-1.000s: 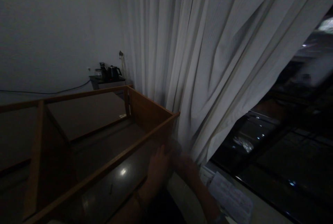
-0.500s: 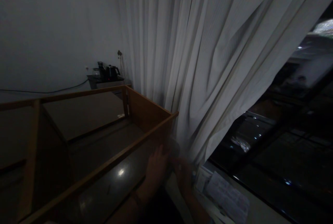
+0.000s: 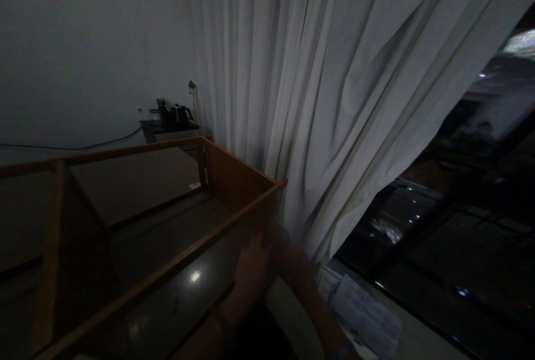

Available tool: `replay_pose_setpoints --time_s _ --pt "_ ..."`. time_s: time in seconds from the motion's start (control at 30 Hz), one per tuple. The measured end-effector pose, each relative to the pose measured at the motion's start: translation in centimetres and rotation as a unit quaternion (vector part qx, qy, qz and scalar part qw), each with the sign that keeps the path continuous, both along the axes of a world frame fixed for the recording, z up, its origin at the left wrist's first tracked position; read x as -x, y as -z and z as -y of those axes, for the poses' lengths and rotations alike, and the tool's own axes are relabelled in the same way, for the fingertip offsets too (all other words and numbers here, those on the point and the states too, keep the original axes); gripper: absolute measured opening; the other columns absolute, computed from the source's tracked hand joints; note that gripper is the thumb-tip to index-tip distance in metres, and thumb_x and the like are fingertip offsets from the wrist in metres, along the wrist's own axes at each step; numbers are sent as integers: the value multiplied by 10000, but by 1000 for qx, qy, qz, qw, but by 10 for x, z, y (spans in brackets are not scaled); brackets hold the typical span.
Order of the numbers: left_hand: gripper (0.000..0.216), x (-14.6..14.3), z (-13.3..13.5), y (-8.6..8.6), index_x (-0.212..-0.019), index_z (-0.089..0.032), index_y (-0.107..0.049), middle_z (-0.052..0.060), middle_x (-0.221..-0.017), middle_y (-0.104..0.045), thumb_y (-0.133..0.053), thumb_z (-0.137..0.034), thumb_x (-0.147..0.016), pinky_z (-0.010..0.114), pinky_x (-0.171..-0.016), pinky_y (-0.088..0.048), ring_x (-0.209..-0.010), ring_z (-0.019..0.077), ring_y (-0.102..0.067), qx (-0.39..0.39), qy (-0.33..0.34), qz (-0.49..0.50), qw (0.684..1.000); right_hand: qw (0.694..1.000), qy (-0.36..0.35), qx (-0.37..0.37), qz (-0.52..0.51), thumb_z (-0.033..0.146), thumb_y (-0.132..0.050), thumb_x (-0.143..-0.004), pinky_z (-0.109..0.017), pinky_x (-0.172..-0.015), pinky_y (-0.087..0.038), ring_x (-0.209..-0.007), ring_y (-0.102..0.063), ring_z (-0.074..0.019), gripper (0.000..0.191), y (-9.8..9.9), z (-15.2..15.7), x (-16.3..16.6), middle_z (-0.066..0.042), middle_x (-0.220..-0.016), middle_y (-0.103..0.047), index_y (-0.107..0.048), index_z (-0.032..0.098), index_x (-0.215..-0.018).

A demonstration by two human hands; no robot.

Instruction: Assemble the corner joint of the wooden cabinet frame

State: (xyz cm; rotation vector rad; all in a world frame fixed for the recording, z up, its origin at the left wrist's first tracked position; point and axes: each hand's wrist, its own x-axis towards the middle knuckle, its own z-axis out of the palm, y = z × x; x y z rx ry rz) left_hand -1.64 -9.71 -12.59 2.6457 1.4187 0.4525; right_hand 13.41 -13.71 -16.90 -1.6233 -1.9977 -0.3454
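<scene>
A wooden cabinet frame [image 3: 196,246] with open compartments fills the left and lower part of the view. My left hand [image 3: 253,262] lies against the frame's near side by the right corner, fingers stretched out. Close beside it, my right hand [image 3: 295,265] is blurred, with its fingers curled in. Whatever it grips is too dark and smeared to make out. A hazy, pale patch shows just above both hands, between the frame's corner and the curtain [image 3: 326,98].
Past the frame, a black kettle [image 3: 179,116] stands on a small cabinet by the wall. A dark cable [image 3: 96,145] runs along that wall. Printed paper [image 3: 368,312] lies on the sill at lower right, beside a dark window [image 3: 468,248].
My right hand has shifted slightly and turned, with its forearm more in view. My left hand stays nearly where it was against the frame.
</scene>
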Motion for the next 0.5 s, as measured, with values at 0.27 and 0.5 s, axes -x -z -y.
replay_pose_setpoints --time_s 0.27,0.5 --pt "455 -1 1 -3 -1346 -356 -413 105 -1368 -417 -413 -261 -901 353 -906 -414 -1205 244 -437 -1 -2 -14 1000 996 78 2 -53 270 -376 -957 -290 -702 -407 -691 -595 -184 368 4 2 9 -58 -691 -649 -649 208 -718" --pt "450 0 0 -3 -1345 -366 -406 93 -1314 -446 -421 -308 -899 340 -870 -431 -1159 244 -458 0 10 -4 1000 931 55 69 -353 546 -215 -956 -236 -494 -382 -521 -551 -148 626 4 1 23 -38 -590 -631 -651 182 -693"
